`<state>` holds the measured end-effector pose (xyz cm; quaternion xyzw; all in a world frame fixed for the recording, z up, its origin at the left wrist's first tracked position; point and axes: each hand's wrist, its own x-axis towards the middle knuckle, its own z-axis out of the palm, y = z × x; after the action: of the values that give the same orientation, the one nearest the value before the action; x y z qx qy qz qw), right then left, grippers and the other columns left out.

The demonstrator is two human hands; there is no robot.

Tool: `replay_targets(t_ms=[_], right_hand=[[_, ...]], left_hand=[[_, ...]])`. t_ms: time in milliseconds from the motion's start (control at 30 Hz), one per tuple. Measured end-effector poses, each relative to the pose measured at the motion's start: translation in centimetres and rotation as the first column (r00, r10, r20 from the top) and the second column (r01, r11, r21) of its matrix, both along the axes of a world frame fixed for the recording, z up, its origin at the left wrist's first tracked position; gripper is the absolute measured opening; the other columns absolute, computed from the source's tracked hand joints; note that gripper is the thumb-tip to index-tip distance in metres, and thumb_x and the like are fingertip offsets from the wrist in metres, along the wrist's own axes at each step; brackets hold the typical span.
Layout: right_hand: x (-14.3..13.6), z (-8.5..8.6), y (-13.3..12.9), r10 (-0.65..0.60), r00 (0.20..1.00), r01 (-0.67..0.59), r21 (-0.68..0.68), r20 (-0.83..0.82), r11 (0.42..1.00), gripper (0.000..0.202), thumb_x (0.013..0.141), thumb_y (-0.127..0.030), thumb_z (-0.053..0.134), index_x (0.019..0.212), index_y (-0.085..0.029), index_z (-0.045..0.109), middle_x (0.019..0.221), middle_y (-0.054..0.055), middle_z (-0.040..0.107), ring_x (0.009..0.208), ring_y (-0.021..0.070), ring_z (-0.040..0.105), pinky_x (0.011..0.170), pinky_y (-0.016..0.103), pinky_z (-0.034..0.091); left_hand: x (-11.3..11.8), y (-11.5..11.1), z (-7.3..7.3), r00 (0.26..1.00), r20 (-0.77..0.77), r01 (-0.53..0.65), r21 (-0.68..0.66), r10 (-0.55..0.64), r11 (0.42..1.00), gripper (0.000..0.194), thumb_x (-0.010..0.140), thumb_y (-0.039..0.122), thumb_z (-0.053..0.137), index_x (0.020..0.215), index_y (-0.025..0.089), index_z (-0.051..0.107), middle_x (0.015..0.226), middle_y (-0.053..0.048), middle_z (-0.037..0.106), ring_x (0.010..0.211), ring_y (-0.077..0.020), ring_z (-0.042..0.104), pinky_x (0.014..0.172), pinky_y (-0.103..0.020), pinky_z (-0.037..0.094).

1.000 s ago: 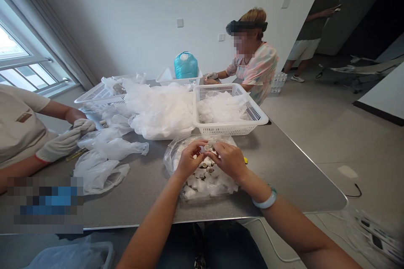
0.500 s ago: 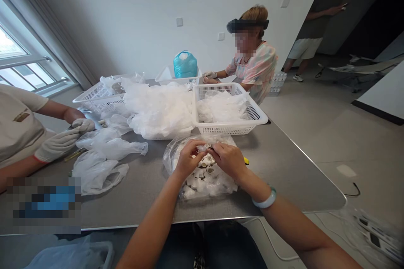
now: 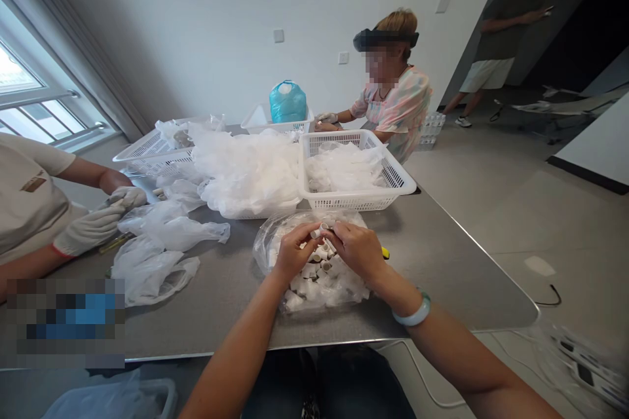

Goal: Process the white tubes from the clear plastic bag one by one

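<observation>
Over a clear plastic bag (image 3: 263, 247) full of short white tubes (image 3: 310, 272), my two hands meet. My left hand (image 3: 295, 253) is closed, pinching a small white tube (image 3: 315, 234) between thumb and fingers. Close beside that piece, my right hand (image 3: 358, 249) has its fingers closed on another short tube (image 3: 324, 227), its round open end showing. Part of each piece is hidden by my fingers. A yellow-ended object (image 3: 385, 253) lies just right of my right hand, mostly covered by it.
Behind the bag stand a white basket (image 3: 358, 200) of plastic bags and a heap of white film (image 3: 250, 177). Crumpled bags (image 3: 157, 229) lie at left, by a co-worker's gloved hands (image 3: 93, 229). Another co-worker (image 3: 398, 98) sits across; a blue bag (image 3: 287, 103) stands behind.
A white tube now shows in my left fingers beside the one at my right hand. Both hands stay above the bag with barely any shift.
</observation>
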<state>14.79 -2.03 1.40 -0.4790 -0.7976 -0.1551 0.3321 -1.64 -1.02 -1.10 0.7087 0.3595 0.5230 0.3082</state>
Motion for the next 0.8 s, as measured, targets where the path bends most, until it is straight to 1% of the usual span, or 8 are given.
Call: replay_targets(t_ms=[133,200,367,433,500,567,633,800], right_hand=[[0.0,0.1,0.0,0.003,0.999,-0.002,0.024,-0.036,1.0,0.052,0.096,-0.045,0.026,0.062,-0.018,0.055,0.055,0.002,0.058,0.049,0.0111,0.05,0.051,0.025,0.024],[0.1,0.2,0.1,-0.006,0.999,0.008,0.029,-0.049,1.0,0.051,0.096,-0.046,0.027,0.063,-0.018,0.055,0.055,0.002,0.058,0.05,0.0112,0.051,0.051,0.025,0.024],[0.1,0.1,0.1,0.001,0.999,0.0,0.023,-0.042,1.0,0.05,0.096,-0.043,0.026,0.063,-0.018,0.054,0.056,0.002,0.058,0.05,0.0113,0.051,0.051,0.025,0.024],[0.1,0.1,0.0,0.018,0.999,-0.017,0.029,-0.043,0.999,0.049,0.096,-0.041,0.027,0.062,-0.018,0.054,0.055,0.002,0.058,0.049,0.011,0.05,0.051,0.025,0.024],[0.2,0.1,0.0,0.025,0.998,-0.024,0.022,-0.05,0.999,0.049,0.096,-0.041,0.028,0.063,-0.018,0.054,0.055,0.002,0.057,0.049,0.0107,0.05,0.051,0.025,0.024],[0.2,0.1,0.1,0.018,0.998,-0.018,0.003,-0.056,1.0,0.049,0.096,-0.045,0.028,0.064,-0.018,0.054,0.056,0.002,0.057,0.05,0.0109,0.05,0.051,0.025,0.024],[0.2,0.1,0.1,0.015,0.998,-0.016,-0.023,-0.055,1.0,0.052,0.095,-0.05,0.026,0.065,-0.018,0.054,0.057,0.002,0.057,0.051,0.0113,0.05,0.052,0.025,0.024],[0.1,0.0,0.3,0.06,0.998,-0.062,-0.057,-0.036,0.996,0.055,0.094,-0.053,0.02,0.069,-0.018,0.054,0.06,0.003,0.058,0.054,0.0121,0.05,0.053,0.025,0.025]], left_hand=[[0.1,-0.1,0.2,0.999,-0.013,-0.03,0.075,0.031,0.997,0.029,0.08,0.028,0.061,0.107,0.017,0.065,0.103,-0.011,0.066,0.071,-0.0131,0.062,0.066,-0.027,0.055],[0.1,-0.2,0.5,0.999,-0.028,-0.016,0.089,0.019,0.996,0.032,0.08,0.027,0.061,0.11,0.017,0.064,0.106,-0.012,0.064,0.072,-0.0134,0.062,0.067,-0.027,0.055],[0.1,-0.5,1.1,1.0,-0.004,0.015,0.024,-0.015,1.0,0.03,0.083,0.032,0.057,0.109,0.018,0.065,0.113,-0.012,0.062,0.089,-0.0197,0.063,0.073,-0.032,0.056],[0.2,-0.6,1.3,0.997,0.062,0.045,-0.053,-0.041,0.998,0.031,0.082,0.034,0.057,0.107,0.017,0.064,0.105,-0.011,0.064,0.088,-0.0198,0.063,0.074,-0.033,0.055],[0.4,-0.6,1.4,0.986,0.143,0.106,-0.157,-0.083,0.982,0.031,0.083,0.035,0.056,0.107,0.015,0.061,0.091,-0.008,0.066,0.078,-0.0168,0.063,0.07,-0.03,0.054],[0.5,-0.6,1.5,0.97,0.216,0.161,-0.243,-0.108,0.957,0.032,0.083,0.038,0.055,0.104,0.015,0.059,0.077,-0.004,0.063,0.069,-0.0138,0.06,0.065,-0.027,0.051],[0.5,-0.6,1.6,0.956,0.268,0.198,-0.298,-0.117,0.934,0.033,0.083,0.043,0.054,0.1,0.015,0.059,0.073,-0.002,0.059,0.063,-0.0117,0.055,0.06,-0.024,0.047],[0.4,-0.6,1.7,0.961,0.242,0.213,-0.351,-0.132,0.912,0.041,0.083,0.051,0.048,0.099,0.014,0.058,0.059,0.002,0.048,0.054,-0.0099,0.045,0.053,-0.023,0.04]])
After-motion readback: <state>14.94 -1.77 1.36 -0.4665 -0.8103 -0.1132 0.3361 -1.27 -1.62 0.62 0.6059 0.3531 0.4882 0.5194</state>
